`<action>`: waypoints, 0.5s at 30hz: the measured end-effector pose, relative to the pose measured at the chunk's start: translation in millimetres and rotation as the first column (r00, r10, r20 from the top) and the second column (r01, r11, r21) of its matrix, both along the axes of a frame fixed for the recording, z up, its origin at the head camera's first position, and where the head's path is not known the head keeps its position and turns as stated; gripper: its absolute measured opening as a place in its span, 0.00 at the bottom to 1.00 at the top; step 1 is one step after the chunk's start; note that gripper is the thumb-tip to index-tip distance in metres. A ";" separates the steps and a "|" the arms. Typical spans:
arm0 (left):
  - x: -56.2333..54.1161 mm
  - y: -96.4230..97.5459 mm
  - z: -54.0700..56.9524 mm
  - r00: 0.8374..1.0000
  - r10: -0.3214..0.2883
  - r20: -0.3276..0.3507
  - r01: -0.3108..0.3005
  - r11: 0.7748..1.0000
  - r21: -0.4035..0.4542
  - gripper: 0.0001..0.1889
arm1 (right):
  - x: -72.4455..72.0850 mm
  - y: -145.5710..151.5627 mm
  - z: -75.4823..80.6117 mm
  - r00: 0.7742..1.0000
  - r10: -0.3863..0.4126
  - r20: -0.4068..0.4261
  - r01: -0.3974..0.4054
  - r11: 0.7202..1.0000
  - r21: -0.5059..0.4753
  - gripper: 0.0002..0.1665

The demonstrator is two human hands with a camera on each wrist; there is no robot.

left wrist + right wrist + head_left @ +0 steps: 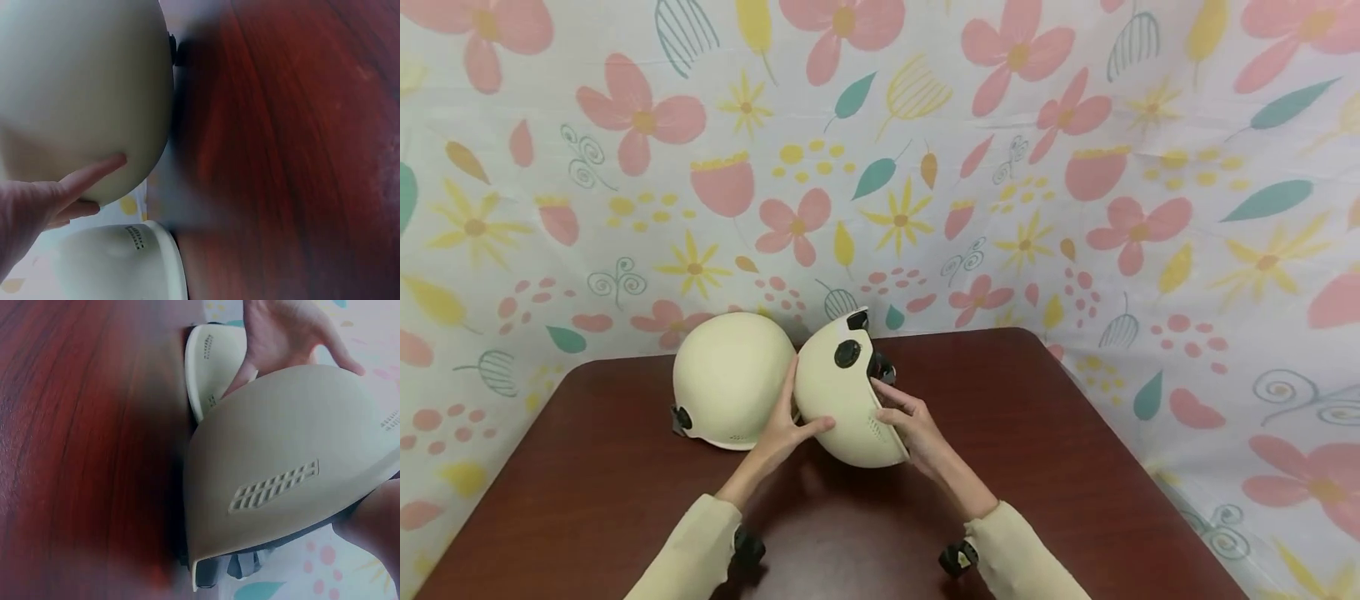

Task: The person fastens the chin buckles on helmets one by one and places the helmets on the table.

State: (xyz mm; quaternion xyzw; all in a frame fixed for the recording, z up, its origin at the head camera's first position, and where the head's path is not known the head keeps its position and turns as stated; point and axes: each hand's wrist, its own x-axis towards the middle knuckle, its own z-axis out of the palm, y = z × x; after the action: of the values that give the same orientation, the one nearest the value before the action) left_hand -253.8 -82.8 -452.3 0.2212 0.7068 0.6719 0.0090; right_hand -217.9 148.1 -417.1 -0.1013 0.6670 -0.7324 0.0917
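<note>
A cream helmet (pixel 842 408) with a black round fitting (pixel 847 353) on its side is tilted over on the table, its open side turned right. My left hand (pixel 784 433) lies against its rounded shell, thumb and fingers spread; in the right wrist view that hand (pixel 284 337) shows behind the shell. With my right hand (pixel 921 429) I grip the rim, the fingers at its edge. In the right wrist view, a vent grille (pixel 275 485) marks the shell, and dark straps hang below the rim. The helmet's inside is mostly hidden.
A second cream helmet (pixel 733 375) sits dome up close on the left, next to my left hand. Both are on a dark red-brown wooden table (pixel 1037 500). A flower-print cloth (pixel 895 167) hangs behind it. Black devices (pixel 957 558) are on both wrists.
</note>
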 end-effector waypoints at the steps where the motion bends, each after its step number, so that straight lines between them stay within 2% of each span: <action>1: 0.8 -0.5 -1.6 1.000 -0.006 -0.010 0.006 1.000 0.009 0.60 | -1.0 -1.5 1.3 1.000 0.029 -0.003 -0.029 0.999 0.025 0.41; 4: 1.7 1.5 -2.3 0.999 -0.012 -0.038 0.011 1.000 -0.025 0.59 | -6.2 -6.7 10.7 0.998 0.058 -0.024 -0.056 0.996 0.067 0.38; 9: -2.6 4.2 -0.3 0.998 -0.013 -0.060 0.011 0.999 -0.040 0.57 | -16.7 -14.4 23.7 0.997 0.010 -0.075 -0.004 0.997 0.074 0.26; 15: -1.1 -3.5 -4.9 0.997 0.007 -0.076 -0.009 1.000 -0.024 0.58 | -16.2 -21.3 21.1 0.996 -0.043 -0.084 0.051 0.995 0.091 0.30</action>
State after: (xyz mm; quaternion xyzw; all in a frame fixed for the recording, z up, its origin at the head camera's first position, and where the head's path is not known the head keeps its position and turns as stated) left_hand -254.8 -86.3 -457.2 0.2435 0.7155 0.6545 -0.0176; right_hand -234.1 126.8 -396.0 -0.1112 0.7058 -0.6977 0.0517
